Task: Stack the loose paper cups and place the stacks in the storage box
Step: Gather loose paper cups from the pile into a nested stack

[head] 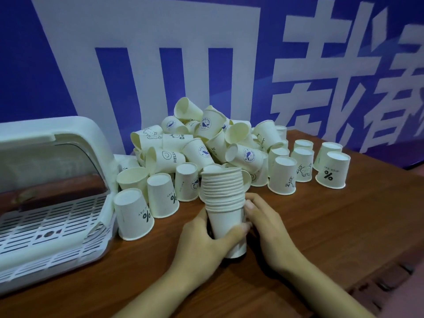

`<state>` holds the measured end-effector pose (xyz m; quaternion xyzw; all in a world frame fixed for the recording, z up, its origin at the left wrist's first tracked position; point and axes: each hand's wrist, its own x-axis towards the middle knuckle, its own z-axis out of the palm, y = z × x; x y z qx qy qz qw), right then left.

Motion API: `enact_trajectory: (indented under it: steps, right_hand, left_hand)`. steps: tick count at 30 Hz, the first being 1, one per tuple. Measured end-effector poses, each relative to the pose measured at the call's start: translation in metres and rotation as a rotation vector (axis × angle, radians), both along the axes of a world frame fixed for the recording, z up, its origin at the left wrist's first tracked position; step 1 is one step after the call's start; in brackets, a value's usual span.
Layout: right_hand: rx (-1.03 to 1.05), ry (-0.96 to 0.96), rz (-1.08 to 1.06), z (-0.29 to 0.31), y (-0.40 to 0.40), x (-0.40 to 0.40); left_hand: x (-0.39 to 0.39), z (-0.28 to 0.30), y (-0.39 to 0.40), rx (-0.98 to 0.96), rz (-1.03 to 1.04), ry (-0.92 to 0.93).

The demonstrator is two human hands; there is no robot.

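A tall stack of white paper cups (223,198) stands rims-up near the middle of the wooden table (332,237). My left hand (204,239) wraps its lower part from the left. My right hand (263,223) presses it from the right. Behind it lies a heap of loose printed cups (206,143), some on their sides. Several cups stand upside down to the left (134,214) and to the right (283,177). The white storage box (46,216) sits at the left with its lid raised and a slotted tray inside.
A blue banner with large white characters (298,65) covers the wall behind the table. The table's right edge (376,276) drops off at the lower right.
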<state>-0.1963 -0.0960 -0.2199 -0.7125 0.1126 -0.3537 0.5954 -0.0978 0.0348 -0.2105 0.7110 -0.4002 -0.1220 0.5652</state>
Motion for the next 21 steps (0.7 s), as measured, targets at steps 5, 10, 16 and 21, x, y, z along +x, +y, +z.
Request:
enact_trajectory:
  steps: [5, 10, 16, 21]
  right_hand:
    - [-0.084, 0.001, -0.275, 0.004, -0.019, 0.002]
    - [-0.144, 0.146, -0.804, 0.01, -0.083, 0.007]
    - [-0.01, 0.433, -0.848, 0.008, -0.108, 0.017]
    - [-0.051, 0.435, -0.88, 0.004, -0.11, 0.018]
  left_hand:
    - [0.0, -0.003, 0.0, -0.006, 0.046, -0.07]
    - [0.001, -0.006, -0.002, 0.019, 0.03, -0.078]
    - [-0.002, -0.005, -0.003, 0.026, 0.016, -0.057]
    - [-0.001, -0.004, -0.003, 0.037, 0.008, -0.074]
